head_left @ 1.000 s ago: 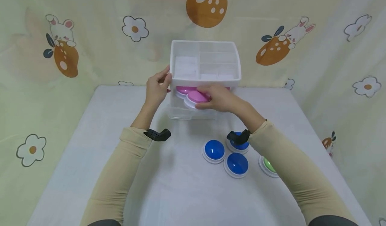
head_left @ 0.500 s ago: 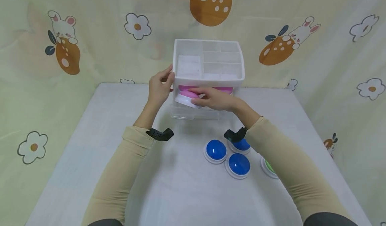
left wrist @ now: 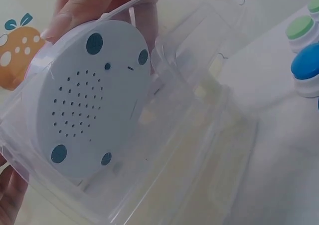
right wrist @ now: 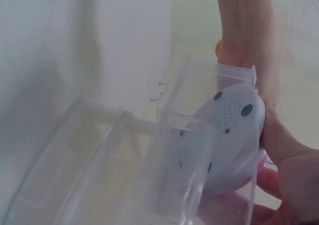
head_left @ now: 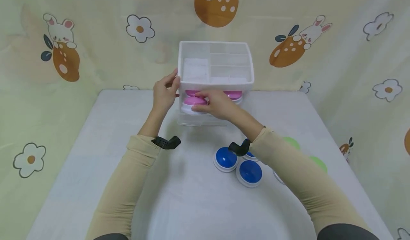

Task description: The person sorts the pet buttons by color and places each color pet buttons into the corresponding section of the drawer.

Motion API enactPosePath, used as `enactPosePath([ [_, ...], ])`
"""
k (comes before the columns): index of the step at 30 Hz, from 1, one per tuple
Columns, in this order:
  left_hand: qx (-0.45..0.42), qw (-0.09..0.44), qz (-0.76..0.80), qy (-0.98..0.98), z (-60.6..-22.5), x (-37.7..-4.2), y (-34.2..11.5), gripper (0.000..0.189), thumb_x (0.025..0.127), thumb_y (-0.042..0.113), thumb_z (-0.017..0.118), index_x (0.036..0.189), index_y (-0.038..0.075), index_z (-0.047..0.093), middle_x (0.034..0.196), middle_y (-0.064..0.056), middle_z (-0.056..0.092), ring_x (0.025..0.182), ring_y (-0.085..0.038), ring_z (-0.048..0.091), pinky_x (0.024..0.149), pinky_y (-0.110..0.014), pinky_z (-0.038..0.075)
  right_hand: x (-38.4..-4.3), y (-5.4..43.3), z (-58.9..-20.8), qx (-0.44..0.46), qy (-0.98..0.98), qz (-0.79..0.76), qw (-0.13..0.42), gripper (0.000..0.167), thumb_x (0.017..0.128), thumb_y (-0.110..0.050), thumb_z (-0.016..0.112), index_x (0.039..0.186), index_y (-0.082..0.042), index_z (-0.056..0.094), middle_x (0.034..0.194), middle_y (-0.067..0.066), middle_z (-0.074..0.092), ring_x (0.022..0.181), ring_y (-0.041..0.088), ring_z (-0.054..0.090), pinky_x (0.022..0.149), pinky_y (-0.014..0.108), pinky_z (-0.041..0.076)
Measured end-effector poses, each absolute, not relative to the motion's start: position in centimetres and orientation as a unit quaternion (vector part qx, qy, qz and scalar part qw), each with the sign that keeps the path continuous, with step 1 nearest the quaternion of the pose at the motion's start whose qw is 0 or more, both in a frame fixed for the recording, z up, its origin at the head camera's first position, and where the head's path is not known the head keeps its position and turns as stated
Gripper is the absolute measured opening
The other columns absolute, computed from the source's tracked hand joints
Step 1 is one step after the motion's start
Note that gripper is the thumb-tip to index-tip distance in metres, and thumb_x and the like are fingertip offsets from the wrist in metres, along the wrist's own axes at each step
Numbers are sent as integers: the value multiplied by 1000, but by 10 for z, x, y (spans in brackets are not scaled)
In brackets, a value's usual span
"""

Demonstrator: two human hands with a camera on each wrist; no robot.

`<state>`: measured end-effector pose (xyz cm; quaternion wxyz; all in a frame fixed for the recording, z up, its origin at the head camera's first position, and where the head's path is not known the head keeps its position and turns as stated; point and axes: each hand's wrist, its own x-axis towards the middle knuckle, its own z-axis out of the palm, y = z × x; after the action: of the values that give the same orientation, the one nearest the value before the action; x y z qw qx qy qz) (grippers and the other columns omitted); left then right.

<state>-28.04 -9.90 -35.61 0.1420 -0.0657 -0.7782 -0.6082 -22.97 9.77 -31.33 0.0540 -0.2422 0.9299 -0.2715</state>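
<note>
A white storage box (head_left: 216, 85) stands at the back of the table with its clear drawer (head_left: 201, 120) pulled out. My right hand (head_left: 221, 104) pinches a pink-topped round push button (head_left: 194, 109) between thumb and fingers at the drawer's left side. Its white underside (left wrist: 79, 105), with speaker holes and dark round pads, shows through the clear plastic in the left wrist view. More pink buttons (head_left: 235, 95) sit further back in the drawer, partly hidden under the box's upper part. My left hand (head_left: 163, 94) grips the box's left edge, thumb towards the front.
Blue push buttons (head_left: 225, 158) stand in a group on the white table (head_left: 185, 204) in front of the box. Green buttons (head_left: 319, 163) are partly hidden behind my right sleeve. An open top tray (head_left: 230, 60) with dividers crowns the box; a patterned curtain hangs behind.
My right hand has moved left within the drawer with the pink button, which tilted and now sits more level. More green buttons show past the right arm. The left hand keeps its place.
</note>
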Motion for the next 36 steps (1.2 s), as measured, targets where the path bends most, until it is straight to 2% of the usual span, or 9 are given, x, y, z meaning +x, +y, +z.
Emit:
enactPosePath([
  [5,-64,141,-616,-772,-355,-279,-99,37,95,25,58,132,22,57,111,-15,67,95,-20,62,61,-22,58,-233,105,-306,-246,926,-279,71,50,86,-37,68,129,-13,59,119,5,64,104,20,56,89,34,52],
  [8,-67,139,-617,-772,-354,-279,-98,37,95,24,58,132,22,57,112,-16,67,95,-21,62,60,-22,58,-231,124,-298,-232,921,-298,95,48,90,-35,64,133,-14,56,116,6,62,101,23,55,82,33,52],
  [11,-67,137,-619,-770,-354,-278,-99,37,95,25,58,132,22,57,112,-17,66,96,-21,62,61,-22,58,-228,149,-290,-202,916,-324,125,49,93,-35,59,138,-19,51,118,8,58,102,25,53,85,35,55],
  [15,-63,138,-621,-769,-356,-277,-102,37,95,25,58,132,21,57,112,-17,66,96,-20,62,60,-19,57,-226,177,-288,-177,909,-348,148,47,96,-33,55,141,-23,46,123,9,54,108,27,52,90,45,55],
  [19,-61,140,-622,-768,-357,-278,-102,37,95,26,58,131,22,57,111,-17,66,95,-20,62,59,-18,57,-222,192,-293,-169,914,-344,135,45,96,-29,54,141,-24,46,125,9,52,110,28,51,91,48,54],
  [25,-65,139,-623,-767,-359,-279,-98,37,95,27,58,132,23,57,111,-15,66,95,-19,61,60,-20,57,-213,196,-296,-193,926,-314,76,46,95,-24,56,141,-20,47,124,9,53,109,27,53,94,48,52],
  [29,-65,134,-620,-770,-361,-280,-96,38,95,27,58,132,23,57,110,-13,67,94,-18,61,60,-22,58,-203,201,-292,-201,928,-307,56,49,95,-19,56,143,-19,44,128,9,53,114,28,53,97,50,50],
  [33,-70,135,-613,-775,-359,-282,-96,38,95,29,58,133,25,56,111,-12,67,95,-18,62,62,-22,58,-194,207,-282,-178,940,-288,42,50,95,-14,55,144,-14,43,127,13,54,110,30,52,95,51,50],
  [36,-66,144,-611,-776,-359,-282,-99,38,95,28,57,133,25,56,112,-12,67,95,-18,62,62,-22,58,-195,204,-281,-183,947,-261,38,51,95,-11,56,144,-9,41,134,17,50,114,32,49,97,51,49],
])
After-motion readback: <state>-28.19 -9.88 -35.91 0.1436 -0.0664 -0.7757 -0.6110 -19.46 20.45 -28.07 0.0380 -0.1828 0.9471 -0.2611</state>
